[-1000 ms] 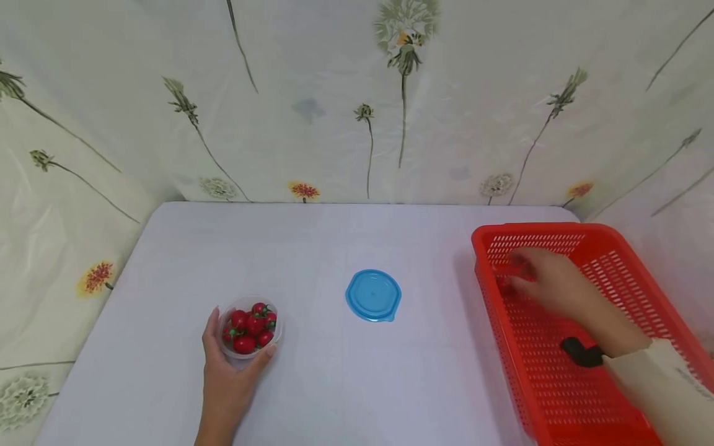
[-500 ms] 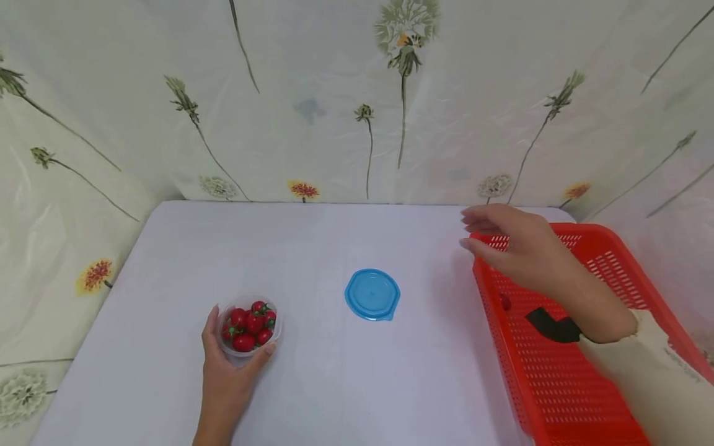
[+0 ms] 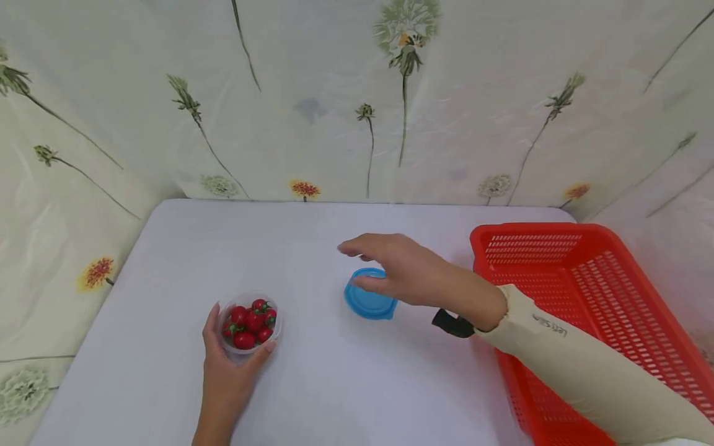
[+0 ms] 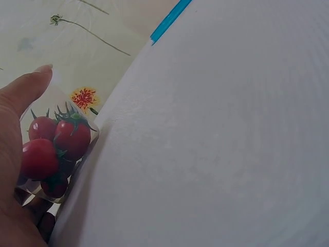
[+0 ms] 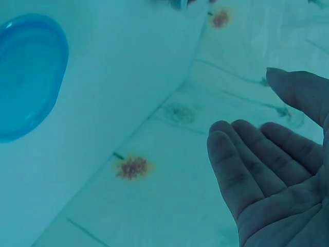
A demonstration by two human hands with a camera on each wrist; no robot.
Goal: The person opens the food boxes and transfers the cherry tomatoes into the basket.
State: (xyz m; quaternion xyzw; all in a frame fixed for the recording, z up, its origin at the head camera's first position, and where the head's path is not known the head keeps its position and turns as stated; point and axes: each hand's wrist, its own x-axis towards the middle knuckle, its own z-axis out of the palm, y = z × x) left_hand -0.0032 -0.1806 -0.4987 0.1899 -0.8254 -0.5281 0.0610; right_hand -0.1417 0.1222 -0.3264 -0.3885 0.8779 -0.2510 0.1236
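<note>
My left hand (image 3: 230, 375) holds a clear plastic tub (image 3: 280, 326) on the white table, thumb on one side and fingers on the other. Inside the tub lie several small red tomatoes (image 3: 255, 322) with green stems, also seen through its wall in the left wrist view. Over the table's middle my right hand (image 3: 411, 271) hovers above a blue lid (image 3: 369, 303), partly covering it in the head view. Its fingers are extended, with the thumb apart and nothing between them, as the right wrist view (image 5: 277, 177) confirms.
A red plastic basket (image 3: 591, 232) with slotted walls stands at the table's right; my sleeve (image 3: 580, 353) crosses over it and hides part of its inside. Flower-patterned sheeting (image 3: 312, 111) hangs behind the white table (image 3: 334, 384) and at its left.
My right hand has come up out of the red basket and moved left to the blue lid, its fingers spreading. My left hand and the tub stay in place.
</note>
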